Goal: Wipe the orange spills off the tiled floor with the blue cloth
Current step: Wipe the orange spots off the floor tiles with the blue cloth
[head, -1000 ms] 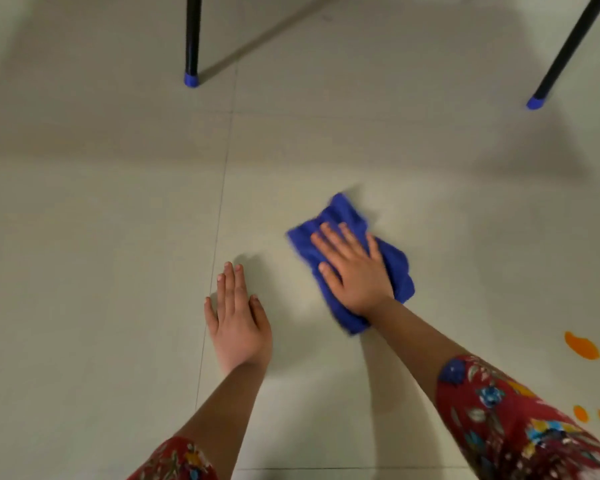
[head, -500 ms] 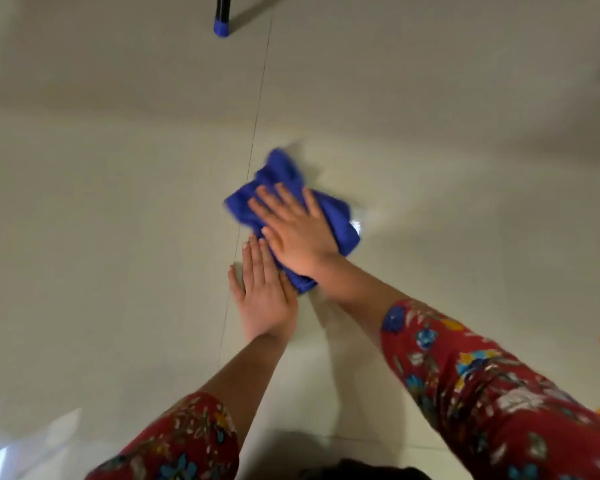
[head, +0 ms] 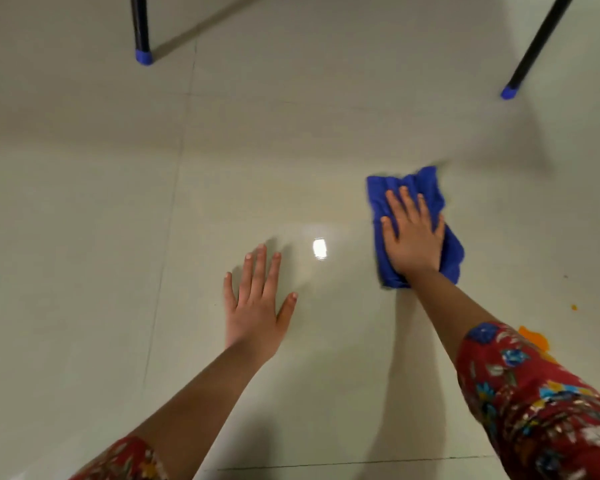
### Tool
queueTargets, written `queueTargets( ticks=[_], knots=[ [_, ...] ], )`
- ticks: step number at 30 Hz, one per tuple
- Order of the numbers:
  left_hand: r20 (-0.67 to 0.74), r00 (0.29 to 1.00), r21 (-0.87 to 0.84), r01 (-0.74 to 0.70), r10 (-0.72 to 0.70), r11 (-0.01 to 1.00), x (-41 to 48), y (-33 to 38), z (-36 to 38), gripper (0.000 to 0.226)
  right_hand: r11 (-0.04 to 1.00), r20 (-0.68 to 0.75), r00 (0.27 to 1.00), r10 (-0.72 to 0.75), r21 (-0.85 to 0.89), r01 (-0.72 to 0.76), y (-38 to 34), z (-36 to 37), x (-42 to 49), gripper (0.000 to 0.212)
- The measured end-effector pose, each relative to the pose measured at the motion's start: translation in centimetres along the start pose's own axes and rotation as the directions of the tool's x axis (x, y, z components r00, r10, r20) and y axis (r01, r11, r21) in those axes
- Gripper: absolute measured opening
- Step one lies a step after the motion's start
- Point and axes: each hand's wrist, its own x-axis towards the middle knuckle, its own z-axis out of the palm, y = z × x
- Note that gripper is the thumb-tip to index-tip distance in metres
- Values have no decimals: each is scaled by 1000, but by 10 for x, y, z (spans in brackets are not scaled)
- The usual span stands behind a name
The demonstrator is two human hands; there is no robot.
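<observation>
Glossy tiled floor [head: 84, 237]: right hand [head: 413, 240] pressed the blue cloth [head: 426, 183] with straight fingers [head: 406, 204], left hand [head: 257, 306] lay splayed; orange spills [head: 534, 336] seemed partly hidden.

The person wears a red top printed with small flowers in blue, yellow and white. The right sleeve [head: 534, 403] and left sleeve [head: 125, 460] stop partway along the forearms, which are bare down to the right grip [head: 413, 240] and left grip [head: 257, 313].
</observation>
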Motion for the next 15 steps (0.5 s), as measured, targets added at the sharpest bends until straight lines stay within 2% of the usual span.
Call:
queueTargets(
  ticks=[4, 7, 9, 11, 13, 15],
  knots=[
    [30, 999, 110, -48, 45, 993, -2, 1, 9, 70, 960, -25, 960, 280, 33, -279, 36, -5, 11, 55],
    [34, 998, 112, -59, 55, 992, -1, 4, 7, 70, 933, -31, 934, 357, 55, -355, 13, -3, 11, 55],
    [33, 998, 121, -59, 55, 991, -1, 5, 8, 70, 976, -46, 977, 210, 65, -207, -28, 5, -3, 56],
    [26, 998, 138, -53, 49, 989, 1, 3, 7, 70, 995, -65, 997, -32, 88, 37, -78, 16, -38, 57],
    [24, 999, 145, -49, 46, 988, 1, 3, 7, 71, 971, -56, 975, -215, 95, 219, -106, 29, -81, 55],
    [29, 998, 132, -59, 56, 989, 1, 3, 7, 71, 945, -9, 952, -306, 117, 305, -93, 31, -115, 54]
  ],
)
